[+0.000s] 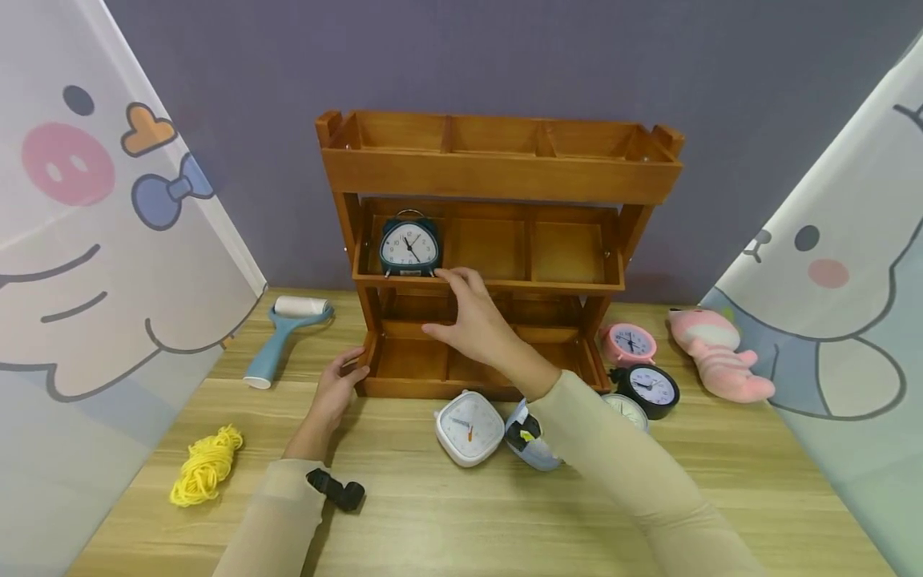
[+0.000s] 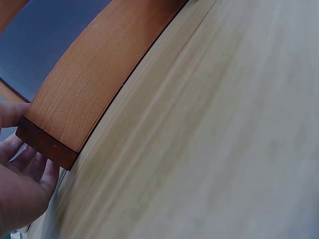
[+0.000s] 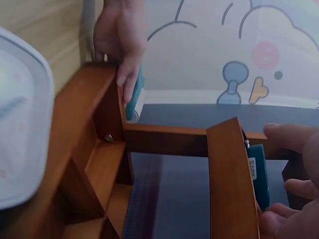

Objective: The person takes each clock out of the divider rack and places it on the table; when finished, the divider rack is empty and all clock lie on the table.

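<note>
A dark teal alarm clock (image 1: pixel 409 244) with a white face stands upright in the left compartment of the wooden shelf's middle tier (image 1: pixel 490 283). Just below and right of it is my right hand (image 1: pixel 472 316), thumb and fingers spread apart. In the right wrist view, the fingers (image 3: pixel 299 186) are near the teal clock (image 3: pixel 259 174); whether a fingertip touches it I cannot tell. My left hand (image 1: pixel 337 389) grips the shelf's lower left corner. The left wrist view shows the thumb over the wooden end (image 2: pixel 47 144) and the other fingers (image 2: pixel 37 169) at its side.
In front of the shelf lie a white clock (image 1: pixel 470 429) and a light blue clock (image 1: pixel 534 449) partly behind my right sleeve. Pink (image 1: pixel 630 344), black (image 1: pixel 650 389) and pale (image 1: pixel 626 411) clocks cluster right, beside a plush toy (image 1: pixel 721 357). Leftward are a lint roller (image 1: pixel 277 344) and yellow yarn (image 1: pixel 205 466).
</note>
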Demonstrator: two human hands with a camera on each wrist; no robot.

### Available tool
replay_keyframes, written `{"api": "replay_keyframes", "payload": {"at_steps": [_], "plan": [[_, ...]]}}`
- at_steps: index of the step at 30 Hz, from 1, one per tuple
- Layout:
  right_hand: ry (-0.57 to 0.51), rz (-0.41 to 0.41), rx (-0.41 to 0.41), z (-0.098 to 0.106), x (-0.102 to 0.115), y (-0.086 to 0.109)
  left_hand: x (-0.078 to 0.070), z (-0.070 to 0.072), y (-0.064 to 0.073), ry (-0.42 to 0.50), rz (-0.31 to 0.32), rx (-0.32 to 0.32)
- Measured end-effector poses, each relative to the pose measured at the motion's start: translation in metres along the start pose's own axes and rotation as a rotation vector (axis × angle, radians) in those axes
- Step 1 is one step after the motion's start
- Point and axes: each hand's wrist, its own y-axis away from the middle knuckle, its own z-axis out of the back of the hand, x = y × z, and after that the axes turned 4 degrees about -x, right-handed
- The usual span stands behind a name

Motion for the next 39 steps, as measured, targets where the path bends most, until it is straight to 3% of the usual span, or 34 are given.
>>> {"api": "replay_keyframes", "payload": {"at_steps": [10, 16, 27, 34, 39], "plan": [[0.01, -0.032, -0.035, -0.003, 0.011, -0.048, -0.001, 0.0, 0.001, 0.011, 0.0, -0.003], [0.042, -0.03, -0.052, -0.003, 0.014, -0.067, -0.002, 0.0, 0.001, 0.019, -0.001, -0.013], [0.138, -0.075, 0.034, -0.006, 0.023, -0.089, -0.001, -0.001, 0.0, 0.012, -0.003, -0.022], [0.283, 0.006, 0.088, -0.004, 0.021, -0.101, -0.004, -0.002, 0.001, 0.026, 0.02, -0.012], [0.316, 0.055, 0.125, -0.002, 0.019, -0.106, -0.017, -0.001, 0.008, 0.06, 0.037, -0.005]]}}
